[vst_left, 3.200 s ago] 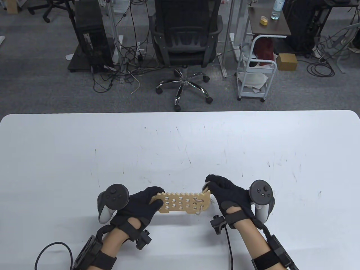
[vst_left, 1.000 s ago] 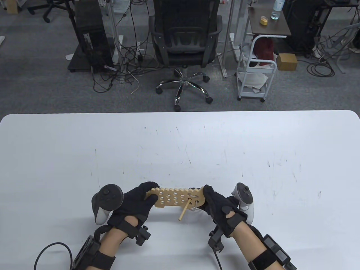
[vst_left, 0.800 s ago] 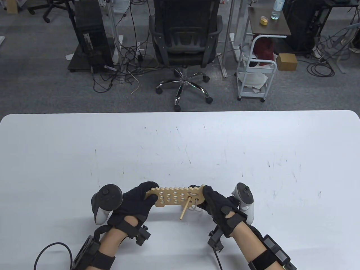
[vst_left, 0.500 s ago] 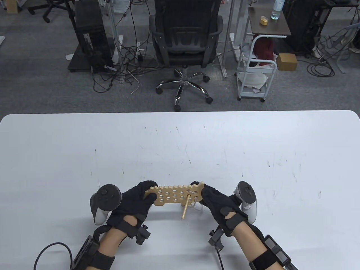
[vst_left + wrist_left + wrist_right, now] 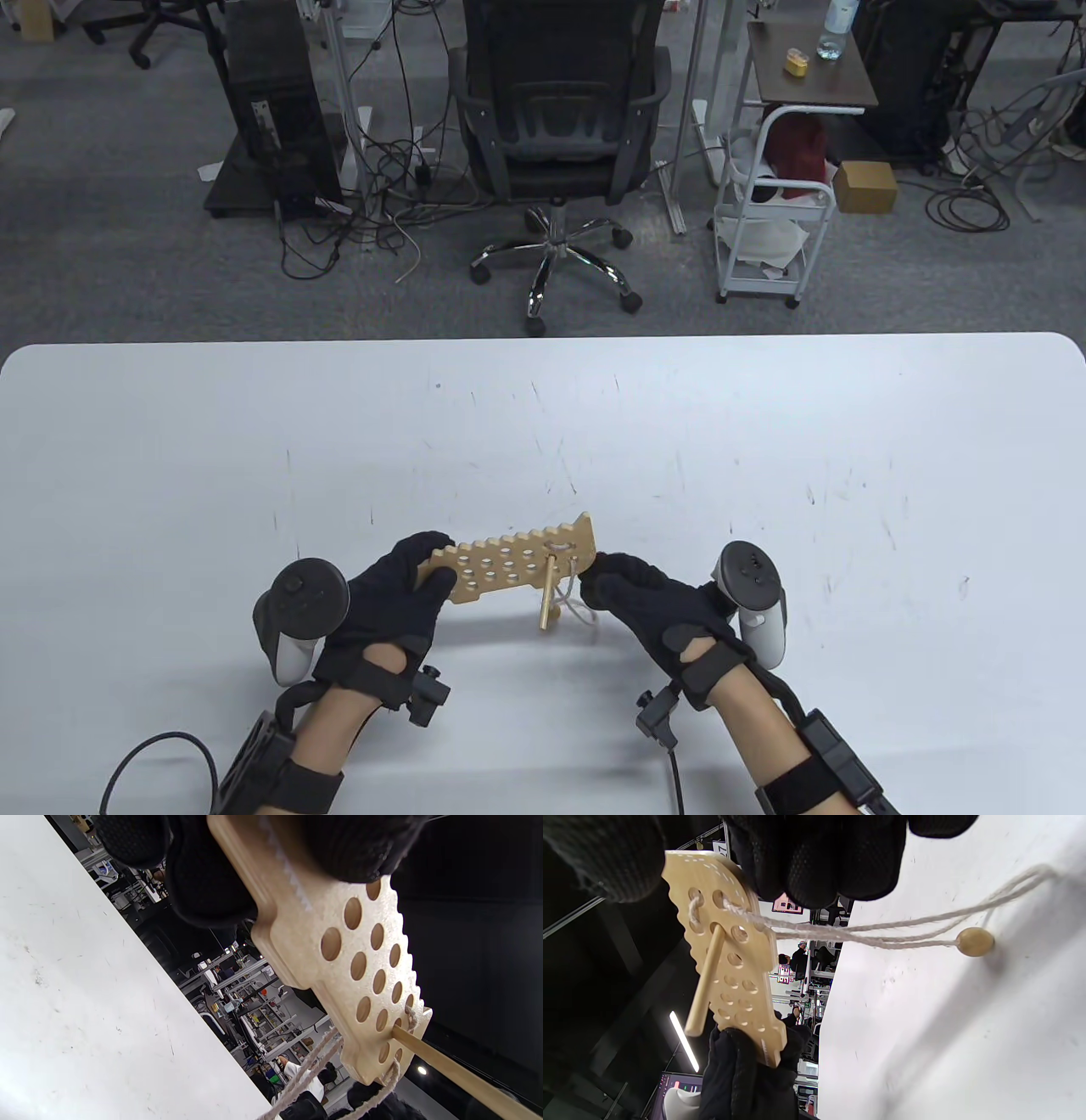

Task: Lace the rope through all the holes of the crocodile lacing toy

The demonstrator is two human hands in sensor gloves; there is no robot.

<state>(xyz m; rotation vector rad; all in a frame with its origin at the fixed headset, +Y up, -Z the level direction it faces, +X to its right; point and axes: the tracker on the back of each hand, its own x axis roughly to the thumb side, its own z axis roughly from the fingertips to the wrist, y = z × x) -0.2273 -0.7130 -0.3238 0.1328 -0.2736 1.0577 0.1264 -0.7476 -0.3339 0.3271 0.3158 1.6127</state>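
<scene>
The wooden crocodile board [image 5: 509, 564] is held off the white table [image 5: 543, 424] by my left hand [image 5: 428, 564], which grips its left end. A wooden needle [image 5: 547, 594] sticks through a hole near the board's right end, pointing toward me. Pale rope [image 5: 579, 604] laces a few right-end holes and hangs loose. My right hand [image 5: 598, 581] is just below the right end, thumb and fingers [image 5: 814, 857] apart and holding nothing. In the right wrist view the board [image 5: 729, 955], needle [image 5: 706, 980], rope [image 5: 861, 933] and its end bead [image 5: 975, 941] on the table show.
The left wrist view shows the board's empty holes [image 5: 360, 963] and the needle [image 5: 458, 1075]. A black cable loop [image 5: 161, 755] lies at the table's front left. An office chair [image 5: 560, 127] and white cart [image 5: 772, 212] stand beyond the far edge.
The needle has come through a right-end hole. My left hand has raised the board and tilted its right end up. My right hand has come off the board's end.
</scene>
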